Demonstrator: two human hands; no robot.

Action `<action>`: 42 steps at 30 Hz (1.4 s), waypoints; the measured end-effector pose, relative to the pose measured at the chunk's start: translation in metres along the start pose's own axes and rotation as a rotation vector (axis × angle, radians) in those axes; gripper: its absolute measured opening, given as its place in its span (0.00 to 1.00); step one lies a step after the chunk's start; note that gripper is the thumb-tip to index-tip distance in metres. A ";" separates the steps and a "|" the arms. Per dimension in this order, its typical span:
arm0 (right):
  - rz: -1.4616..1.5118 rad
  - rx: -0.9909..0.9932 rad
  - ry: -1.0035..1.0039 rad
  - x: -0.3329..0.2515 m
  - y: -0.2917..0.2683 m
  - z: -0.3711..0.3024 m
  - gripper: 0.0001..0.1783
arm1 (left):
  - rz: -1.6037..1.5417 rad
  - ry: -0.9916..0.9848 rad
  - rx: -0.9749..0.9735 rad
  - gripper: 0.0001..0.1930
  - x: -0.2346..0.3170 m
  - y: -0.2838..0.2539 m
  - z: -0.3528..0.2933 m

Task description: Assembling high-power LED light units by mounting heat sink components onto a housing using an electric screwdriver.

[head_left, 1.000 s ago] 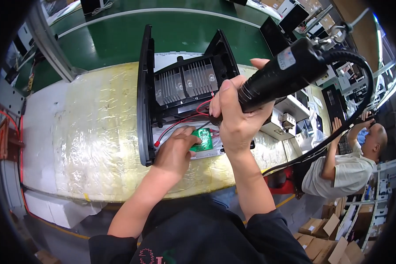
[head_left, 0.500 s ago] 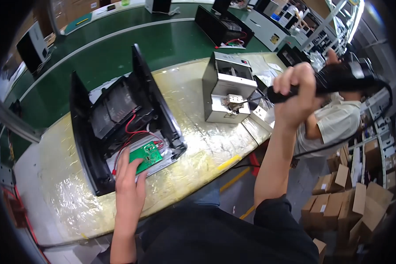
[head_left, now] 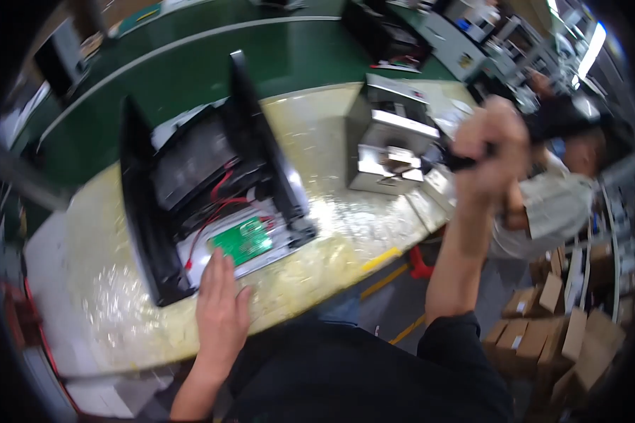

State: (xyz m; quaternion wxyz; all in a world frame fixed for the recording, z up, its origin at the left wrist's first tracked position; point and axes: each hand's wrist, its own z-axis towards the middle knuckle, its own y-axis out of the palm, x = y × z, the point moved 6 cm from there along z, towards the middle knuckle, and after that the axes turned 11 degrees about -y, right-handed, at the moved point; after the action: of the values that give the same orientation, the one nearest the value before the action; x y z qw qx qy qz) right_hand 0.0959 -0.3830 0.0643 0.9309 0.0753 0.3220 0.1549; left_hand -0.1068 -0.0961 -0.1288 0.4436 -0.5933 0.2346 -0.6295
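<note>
My left hand (head_left: pixel 221 303) lies by the near end of an opened black housing (head_left: pixel 159 247), fingers stretched out. Its fingertips are at the lower edge of a green circuit board (head_left: pixel 245 240), which rests on a light plate inside. Whether they touch it I cannot tell. Red wires (head_left: pixel 215 218) run from the board toward a dark block (head_left: pixel 194 162) farther in. My right hand (head_left: pixel 490 151) is raised at the right, wrapped round a black electric screwdriver (head_left: pixel 554 120), blurred by motion. Left of that hand stands a metal screw feeder (head_left: pixel 391 141); the screwdriver's tip is too blurred to place.
The workbench (head_left: pixel 289 289) has a shiny yellowish cover. Beyond it runs a green surface (head_left: pixel 197 67) with another black housing (head_left: pixel 388 35). A person in a light shirt (head_left: pixel 554 208) is at the right. Cardboard boxes (head_left: pixel 522 338) are stacked at the lower right.
My left hand has drawn back from over the circuit board to its near edge. My right hand still holds the screwdriver. The whole view has shifted, the bench things now sitting farther right.
</note>
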 end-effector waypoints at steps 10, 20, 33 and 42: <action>0.285 -0.313 -0.018 0.003 0.147 -0.040 0.12 | -0.009 0.048 0.028 0.29 0.057 0.028 0.019; 0.215 -0.285 0.024 0.041 0.172 -0.056 0.40 | -0.058 0.104 0.081 0.29 0.071 0.027 0.023; 0.053 -0.361 -0.019 0.039 0.174 -0.060 0.38 | -0.086 0.082 0.071 0.30 0.070 0.027 0.020; 0.105 -0.413 -0.013 0.057 0.172 -0.065 0.27 | -0.063 0.065 0.057 0.29 0.068 0.029 0.026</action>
State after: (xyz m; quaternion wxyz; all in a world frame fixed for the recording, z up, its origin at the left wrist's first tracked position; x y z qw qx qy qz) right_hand 0.0566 -0.1998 0.0224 0.9193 -0.0994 0.2729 0.2656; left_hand -0.0677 -0.1616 -0.1109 0.4325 -0.5669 0.2120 -0.6683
